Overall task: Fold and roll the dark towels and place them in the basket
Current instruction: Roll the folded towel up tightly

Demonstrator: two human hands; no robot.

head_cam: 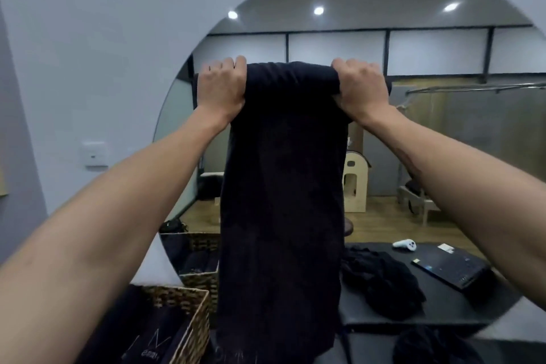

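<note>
the dark towel [283,186] hangs in front of the round mirror [443,47], held up high by its top edge, its long body dropping straight down so the bottom end reaches past the wicker basket [192,313] at the mirror's lower left. the left hand [221,86] grips the top left corner with fingers curled tight over the cloth; the right hand [362,87] does the same at the top right corner. the towel looks already folded lengthwise into a narrow band, so the step in hand seems to be straightening it before the roll.

to do this well, keep both fists level against the mirror so the top edge stays flat and the side edges hang parallel. let the cloth settle and hang free of creases, then lower it onto the dark counter below the mirror without letting the bottom bunch up. the layers should stay aligned; if one hand loosens, the fold could slide open.

the basket already holds dark cloth, and a crumpled pile of dark towels [434,346] lies on the counter below the mirror's right side, likely still to be done.
</note>
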